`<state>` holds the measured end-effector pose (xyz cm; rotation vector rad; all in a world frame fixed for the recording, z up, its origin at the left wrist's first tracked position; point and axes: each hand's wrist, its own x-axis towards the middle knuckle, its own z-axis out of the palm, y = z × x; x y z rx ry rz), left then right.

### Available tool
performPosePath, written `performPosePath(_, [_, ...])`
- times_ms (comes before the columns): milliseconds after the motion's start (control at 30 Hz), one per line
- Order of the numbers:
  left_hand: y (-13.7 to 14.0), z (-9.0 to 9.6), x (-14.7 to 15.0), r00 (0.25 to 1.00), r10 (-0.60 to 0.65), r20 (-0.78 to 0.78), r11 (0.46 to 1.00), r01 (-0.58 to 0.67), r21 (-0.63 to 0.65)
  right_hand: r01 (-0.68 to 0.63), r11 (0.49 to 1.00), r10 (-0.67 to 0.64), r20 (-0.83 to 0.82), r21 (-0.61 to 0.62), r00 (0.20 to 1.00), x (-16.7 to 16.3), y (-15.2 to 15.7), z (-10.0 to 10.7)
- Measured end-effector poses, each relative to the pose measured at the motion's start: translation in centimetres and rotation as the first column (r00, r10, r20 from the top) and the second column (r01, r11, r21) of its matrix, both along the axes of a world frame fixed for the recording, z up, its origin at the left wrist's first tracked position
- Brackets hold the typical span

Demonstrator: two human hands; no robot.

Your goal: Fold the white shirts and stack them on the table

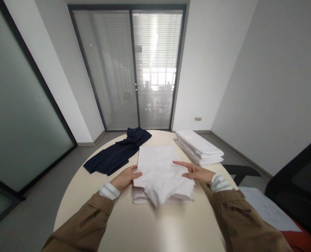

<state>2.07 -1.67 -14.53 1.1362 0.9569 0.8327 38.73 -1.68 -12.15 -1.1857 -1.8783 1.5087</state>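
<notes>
A white garment [157, 164], partly folded, lies in front of me; its exact kind is not clear. Its near part is creased and droops to a point over a lower layer. My left hand [126, 177] grips the left edge, thumb on top and fingers partly hidden under the fabric. On the opposite edge, my right hand [196, 172] holds the cloth between thumb and fingers, with the index finger stretched out across the top. Left of the garment lies a dark navy garment [118, 150], loosely laid out.
A stack of folded white garments [199, 147] sits at the right edge of the round cream table [134, 231]. To the right stands a black chair [299, 175], with white paper [268, 206] and something red beside it. Glass panels with blinds [155, 70] are behind the table.
</notes>
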Motion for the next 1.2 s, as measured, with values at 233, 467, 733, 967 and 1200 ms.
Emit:
performPosePath(233, [-0.7, 0.6, -0.7, 0.916, -0.086, -0.391, 0.992, 0.114, 0.048, -0.081, 0.996, 0.08, -0.023, -0.049, 0.997, -0.2, 0.3, 0.0])
performPosePath(467, [-1.9, 1.4, -0.4, 0.948, -0.176, -0.267, 0.973, 0.208, 0.098, -0.172, 0.979, 0.177, 0.035, -0.11, 0.984, -0.4, -0.6, 0.0])
performPosePath(733, [-2.4, 1.2, -0.7, 0.921, -0.187, -0.342, 0.944, 0.265, 0.199, -0.157, 0.988, 0.157, 0.136, -0.008, 0.978, -0.4, -1.1, -0.1])
performPosePath(967, [-2.0, 0.6, 1.4, 0.894, 0.101, -0.436, 0.913, 0.091, 0.397, 0.005, 0.995, -0.019, 0.139, 0.099, 0.99, -0.3, 0.0, -1.0])
performPosePath(1200, [-2.4, 0.8, 2.0, 0.882, 0.067, -0.467, 0.915, 0.132, 0.381, 0.074, 0.981, -0.094, 0.105, 0.18, 0.99, -0.3, -0.2, -0.8])
